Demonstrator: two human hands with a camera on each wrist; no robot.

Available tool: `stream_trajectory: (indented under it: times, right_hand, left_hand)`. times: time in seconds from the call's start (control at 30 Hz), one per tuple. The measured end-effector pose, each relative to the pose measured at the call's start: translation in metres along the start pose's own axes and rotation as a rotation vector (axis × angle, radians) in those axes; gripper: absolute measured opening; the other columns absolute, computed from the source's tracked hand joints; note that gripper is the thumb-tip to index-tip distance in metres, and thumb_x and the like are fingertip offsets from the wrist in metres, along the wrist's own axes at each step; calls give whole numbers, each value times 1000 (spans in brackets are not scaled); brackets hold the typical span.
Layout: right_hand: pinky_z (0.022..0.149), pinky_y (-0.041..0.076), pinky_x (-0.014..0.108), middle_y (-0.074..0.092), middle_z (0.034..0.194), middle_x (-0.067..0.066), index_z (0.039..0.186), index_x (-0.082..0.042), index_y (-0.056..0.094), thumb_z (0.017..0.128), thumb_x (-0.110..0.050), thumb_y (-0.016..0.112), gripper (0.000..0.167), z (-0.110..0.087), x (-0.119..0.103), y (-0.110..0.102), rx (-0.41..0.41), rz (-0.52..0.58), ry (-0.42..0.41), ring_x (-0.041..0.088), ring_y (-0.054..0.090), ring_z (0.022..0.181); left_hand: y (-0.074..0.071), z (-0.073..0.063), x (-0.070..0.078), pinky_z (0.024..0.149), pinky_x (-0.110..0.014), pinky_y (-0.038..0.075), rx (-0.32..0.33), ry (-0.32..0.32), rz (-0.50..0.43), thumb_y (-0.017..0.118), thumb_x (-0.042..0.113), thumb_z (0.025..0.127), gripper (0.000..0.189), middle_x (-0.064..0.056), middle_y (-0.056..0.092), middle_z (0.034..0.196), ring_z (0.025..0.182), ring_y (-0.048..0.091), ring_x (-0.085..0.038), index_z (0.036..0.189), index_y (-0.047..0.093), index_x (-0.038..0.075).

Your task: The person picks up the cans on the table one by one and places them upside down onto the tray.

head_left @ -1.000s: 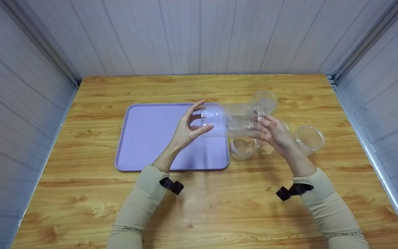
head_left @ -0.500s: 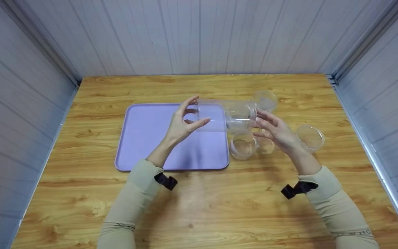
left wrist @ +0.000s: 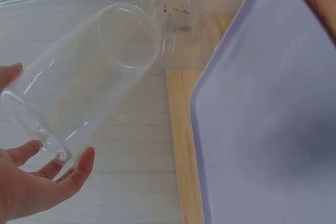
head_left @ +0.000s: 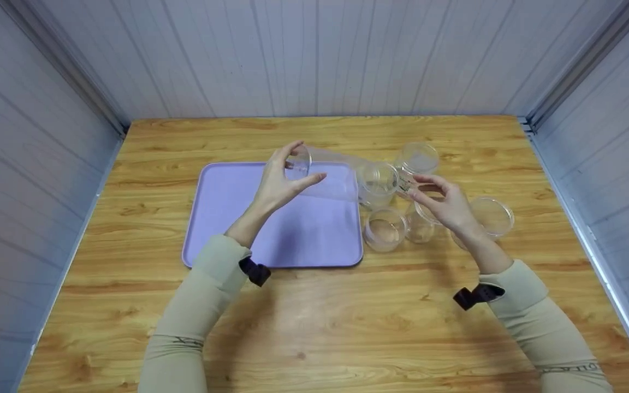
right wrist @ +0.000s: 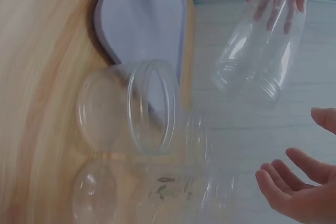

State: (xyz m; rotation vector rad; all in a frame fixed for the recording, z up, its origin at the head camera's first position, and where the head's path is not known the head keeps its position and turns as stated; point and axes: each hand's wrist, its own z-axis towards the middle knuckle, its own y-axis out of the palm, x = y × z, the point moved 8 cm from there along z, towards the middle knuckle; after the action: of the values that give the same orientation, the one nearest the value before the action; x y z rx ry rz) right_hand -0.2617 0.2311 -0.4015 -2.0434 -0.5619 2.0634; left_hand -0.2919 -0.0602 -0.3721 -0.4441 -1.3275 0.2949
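Purple tray [head_left: 238, 218] on a wood-grain desk [head_left: 336, 322], panelled walls [head_left: 314, 60] behind and alongside; left fingers [left wrist: 25, 152] grip a clear jar [left wrist: 81, 77], right fingers [right wrist: 307, 165] curve loosely, holding nothing.

Jars [head_left: 384, 232], R of ctr: clear, 1 w/ dk print. Tray [head_left: 320, 234], ctr: lilac. Table [head_left: 347, 316]: yellow-brn woodgrain. Sleeves [head_left: 183, 322], btm: lt beige, dk marks.

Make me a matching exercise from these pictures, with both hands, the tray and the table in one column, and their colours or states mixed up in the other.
Column one:
1. Left hand
2. Right hand
3. Tray
4. Table

Column two:
A. Purple
B. Holding nothing
C. Wood-grained, yellowish brown
D. Gripping a clear jar

Pairs: 1-D, 2-B, 3-A, 4-C
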Motion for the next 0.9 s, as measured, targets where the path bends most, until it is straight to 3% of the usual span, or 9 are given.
stream_trajectory:
  times: [0.17, 0.33, 0.53, 0.9]
  right_hand:
    - [87, 40, 44, 48, 117, 22, 120, 5, 50, 81, -17, 65, 47, 2, -4, -3, 62, -253, -115, 32, 45, 105]
    - [90, 33, 50, 46, 117, 25, 121, 7, 48, 77, -19, 69, 56, 3, -2, -4, 76, -446, -157, 39, 42, 107]
    - [95, 27, 54, 38, 124, 26, 127, 6, 40, 75, -23, 71, 67, 6, 6, -2, 9, -544, -111, 43, 34, 114]
    - [91, 19, 59, 25, 133, 28, 130, 5, 36, 72, -26, 73, 75, 9, 18, 0, -75, -666, -25, 47, 23, 119]
  left_hand:
    - [0, 9, -1, 80, -37, 40, -24, -32, 86, 71, 44, 68, 79, -10, 41, 122, 101, 43, -23, 133, 38, 13]
    - [3, 19, 0, 87, -40, 39, -48, -44, 168, 71, 44, 68, 81, -11, 39, 126, 112, 40, -25, 134, 37, 12]
    - [10, 31, -4, 95, -43, 33, -95, -102, 268, 71, 43, 69, 81, -14, 31, 134, 123, 29, -27, 135, 35, 14]
    - [24, 47, 0, 87, -38, 38, -144, -102, 423, 72, 41, 69, 82, -12, 33, 129, 114, 34, -27, 137, 34, 13]
